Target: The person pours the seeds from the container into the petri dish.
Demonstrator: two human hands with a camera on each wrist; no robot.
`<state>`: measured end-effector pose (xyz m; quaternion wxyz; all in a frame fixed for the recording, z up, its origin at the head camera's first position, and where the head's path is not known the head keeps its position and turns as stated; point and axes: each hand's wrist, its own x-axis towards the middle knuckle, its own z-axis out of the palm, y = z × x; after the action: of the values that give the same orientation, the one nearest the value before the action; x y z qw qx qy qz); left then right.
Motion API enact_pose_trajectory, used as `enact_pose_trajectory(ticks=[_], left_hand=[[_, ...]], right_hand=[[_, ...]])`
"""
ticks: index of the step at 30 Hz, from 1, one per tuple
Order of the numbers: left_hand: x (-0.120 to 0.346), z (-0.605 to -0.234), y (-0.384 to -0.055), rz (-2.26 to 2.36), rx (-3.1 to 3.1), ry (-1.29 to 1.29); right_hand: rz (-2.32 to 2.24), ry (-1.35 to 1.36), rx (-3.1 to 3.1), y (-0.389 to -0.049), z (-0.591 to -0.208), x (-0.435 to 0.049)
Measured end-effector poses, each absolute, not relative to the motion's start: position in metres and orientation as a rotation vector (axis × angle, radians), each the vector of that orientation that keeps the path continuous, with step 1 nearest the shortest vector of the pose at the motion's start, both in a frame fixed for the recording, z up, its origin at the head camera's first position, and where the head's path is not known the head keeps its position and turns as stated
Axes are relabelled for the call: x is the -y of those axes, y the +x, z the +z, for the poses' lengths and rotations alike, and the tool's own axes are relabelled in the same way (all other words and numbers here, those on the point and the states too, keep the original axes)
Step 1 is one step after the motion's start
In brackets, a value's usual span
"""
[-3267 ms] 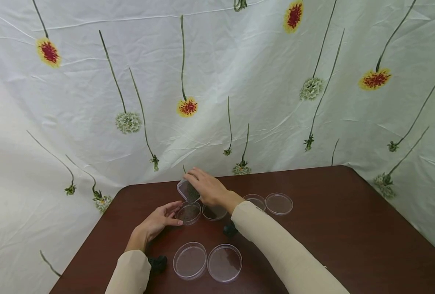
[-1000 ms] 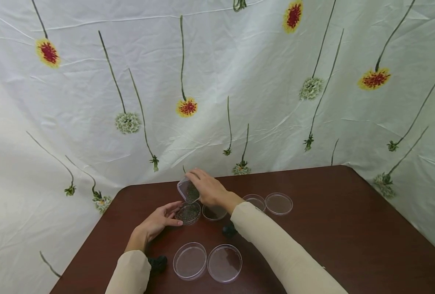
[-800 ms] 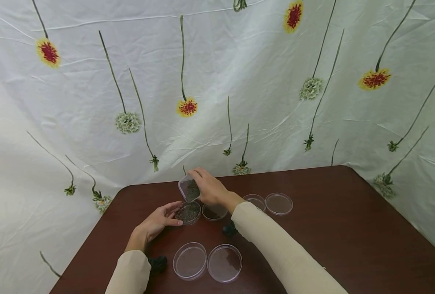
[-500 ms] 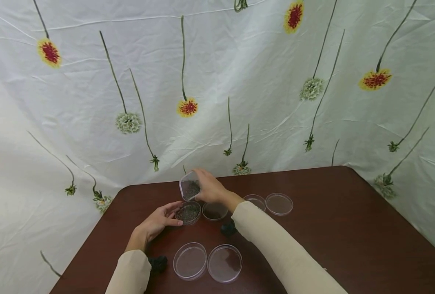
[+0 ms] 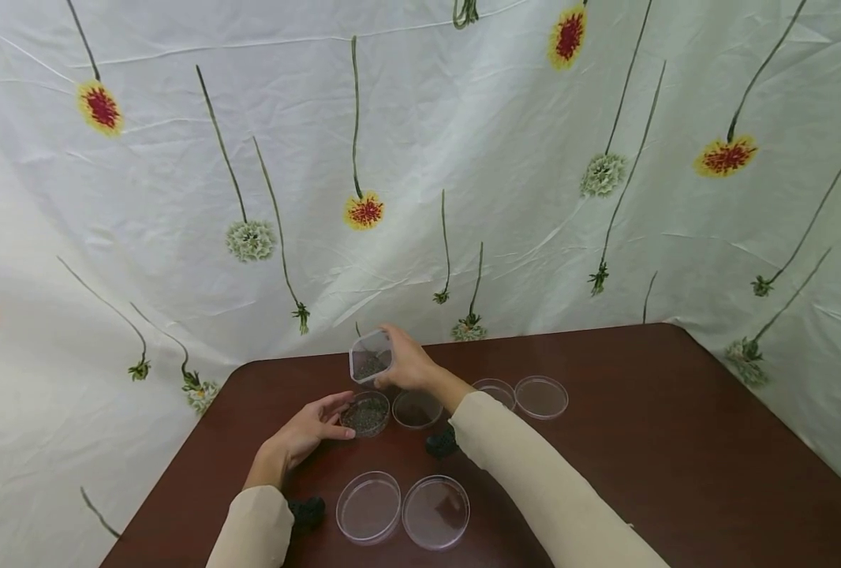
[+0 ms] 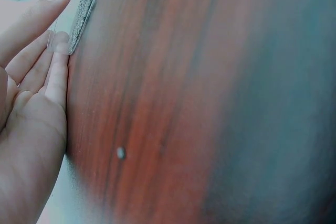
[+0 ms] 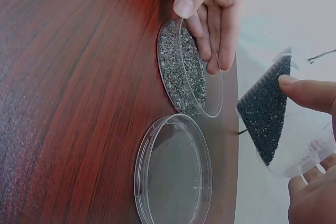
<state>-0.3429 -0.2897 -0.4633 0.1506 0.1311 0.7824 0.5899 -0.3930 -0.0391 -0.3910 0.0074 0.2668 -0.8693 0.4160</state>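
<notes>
My left hand (image 5: pixel 307 432) holds the side of a clear petri dish (image 7: pixel 214 98) on the table, thumb and fingers around its rim. Dark grey, gravel-like grains (image 7: pixel 176 64) cover the dish's floor. Above its far side, my right hand (image 5: pixel 413 364) grips a clear square plastic container (image 7: pixel 310 153) by its walls. The container is tilted, with more dark grains (image 7: pixel 265 108) piled in its lower corner. No falling stream shows between container and dish. Next to the filled dish, on its right, sits another petri dish (image 7: pixel 176 182) without grains.
Two petri dish pieces (image 5: pixel 368 509) (image 5: pixel 436 513) lie nearer the front, side by side. Two more (image 5: pixel 495 390) (image 5: pixel 541 397) lie farther right, one partly behind the right forearm. A flowered white cloth (image 5: pixel 420 158) hangs behind the dark red-brown table (image 5: pixel 641 442).
The grain layer in the left-hand dish has grown thicker since the earliest frame. My right hand has turned the container back toward level and lifted it slightly from the dish. The left hand stays put.
</notes>
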Motion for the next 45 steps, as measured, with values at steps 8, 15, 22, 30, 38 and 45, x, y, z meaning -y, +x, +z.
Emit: enact_pose_trajectory(ticks=[8, 15, 22, 30, 38, 45], left_hand=[[0.289, -0.463, -0.343, 1.698, -2.254, 0.363], [0.29, -0.462, -0.342, 1.683, -2.262, 0.364], [0.291, -0.463, -0.342, 1.694, -2.247, 0.362], [0.29, -0.462, -0.34, 1.712, -2.239, 0.38], [0.289, -0.461, -0.339, 1.711, -2.237, 0.386], [0.29, -0.462, -0.342, 1.724, -2.233, 0.374]], right_hand=[[1.715, 0.704, 2.678, -0.391, -0.39, 0.037], [2.139, 0.496, 2.566, -0.393, -0.393, 0.035], [2.318, 0.43, 2.495, -0.395, -0.393, 0.034], [2.368, 0.469, 2.462, -0.395, -0.387, 0.031], [2.349, 0.478, 2.47, -0.396, -0.385, 0.028], [2.332, 0.478, 2.464, -0.398, -0.383, 0.023]])
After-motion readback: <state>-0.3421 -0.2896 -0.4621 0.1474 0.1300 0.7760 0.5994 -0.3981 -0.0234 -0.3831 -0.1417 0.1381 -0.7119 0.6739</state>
